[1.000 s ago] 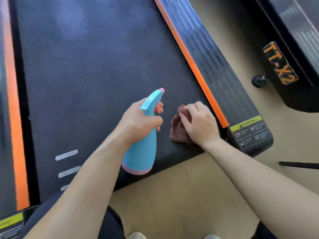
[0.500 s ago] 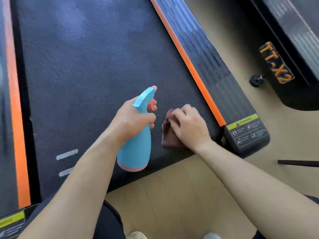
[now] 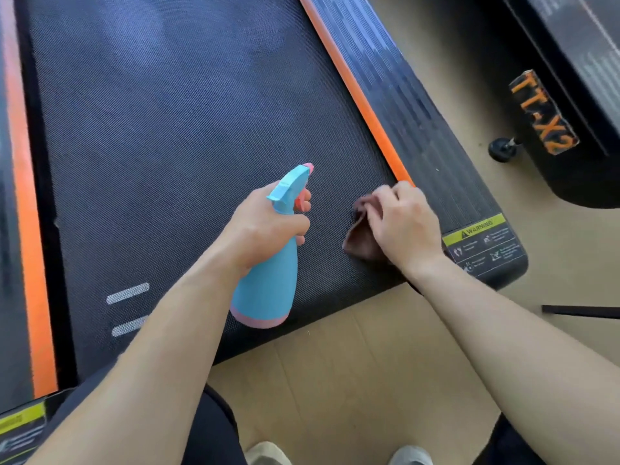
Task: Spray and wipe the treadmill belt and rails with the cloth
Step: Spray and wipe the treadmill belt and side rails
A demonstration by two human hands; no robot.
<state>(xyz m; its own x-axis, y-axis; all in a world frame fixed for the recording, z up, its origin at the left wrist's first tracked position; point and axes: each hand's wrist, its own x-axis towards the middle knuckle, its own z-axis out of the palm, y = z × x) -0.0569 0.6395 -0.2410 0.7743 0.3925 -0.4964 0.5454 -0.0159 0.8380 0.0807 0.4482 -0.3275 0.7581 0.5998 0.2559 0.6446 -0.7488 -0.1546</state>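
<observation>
The dark textured treadmill belt (image 3: 167, 146) fills the upper left of the view. Its right rail (image 3: 426, 125) is black and ribbed with an orange strip along the inner edge. My left hand (image 3: 265, 226) grips a light blue spray bottle (image 3: 268, 283) with a pink base and trigger, held just above the belt's rear end, nozzle pointing forward. My right hand (image 3: 402, 226) presses a brown cloth (image 3: 359, 239) onto the belt beside the orange strip. Most of the cloth is hidden under the hand.
The left rail (image 3: 23, 196) with its orange strip runs down the left edge. A yellow warning label (image 3: 476, 233) marks the right rail's end cap. A second machine marked TT-X2 (image 3: 547, 115) stands on the beige floor at right. My shoes (image 3: 268, 454) show at the bottom.
My right hand and the cloth slid left across the belt, then back right toward the orange strip. The spray bottle stayed in my left hand.
</observation>
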